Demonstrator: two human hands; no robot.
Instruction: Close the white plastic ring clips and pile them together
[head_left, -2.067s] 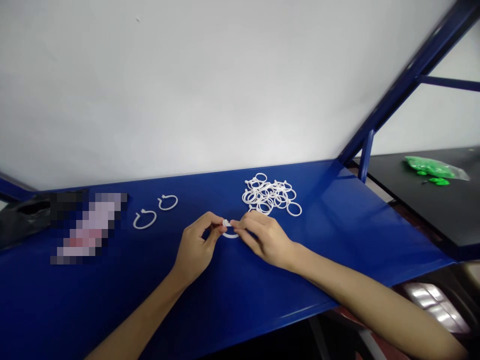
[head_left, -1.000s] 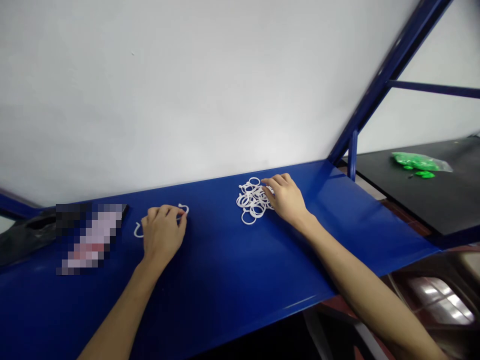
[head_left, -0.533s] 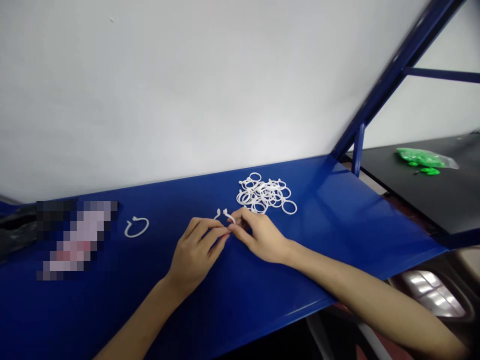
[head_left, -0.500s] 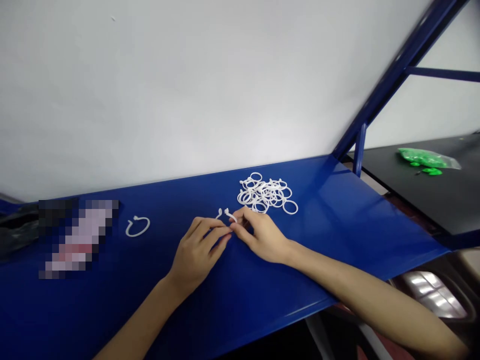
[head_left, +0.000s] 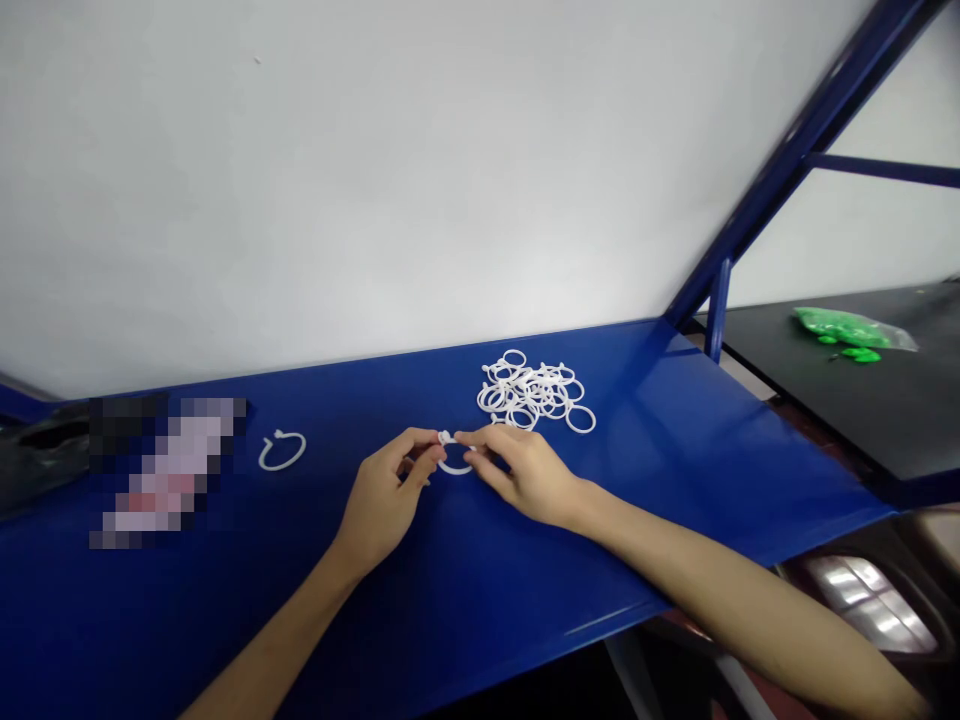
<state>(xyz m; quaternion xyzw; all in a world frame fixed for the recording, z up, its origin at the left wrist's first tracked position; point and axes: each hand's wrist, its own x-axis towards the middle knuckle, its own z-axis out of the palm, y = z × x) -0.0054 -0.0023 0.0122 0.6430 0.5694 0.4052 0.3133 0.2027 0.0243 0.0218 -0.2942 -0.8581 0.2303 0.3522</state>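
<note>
A white plastic ring [head_left: 456,470] with knobbed ends is held between my two hands above the blue table. My left hand [head_left: 390,490] pinches its left side between thumb and fingers. On the opposite side my right hand [head_left: 525,472] grips it the same way. The ring's ends meet or nearly meet at the top, between the fingertips; whether they are fastened cannot be made out. Beyond my right hand lies a pile of similar white rings [head_left: 536,392], mostly looking closed. One ring with a gap, an open ring [head_left: 283,462], lies apart to the left.
The blue table [head_left: 480,600] meets a pale wall [head_left: 420,180] at the back. A pixelated item [head_left: 180,460] and a dark bag [head_left: 45,455] lie at the left. Blue frame bars [head_left: 716,310] rise at right, before a black table [head_left: 825,400] bearing a green-filled bag [head_left: 847,328].
The ring's knobbed ends, which stood apart, have come together at the top. My hands have turned, and the ring's lower curve now shows between them. The view has shifted slightly.
</note>
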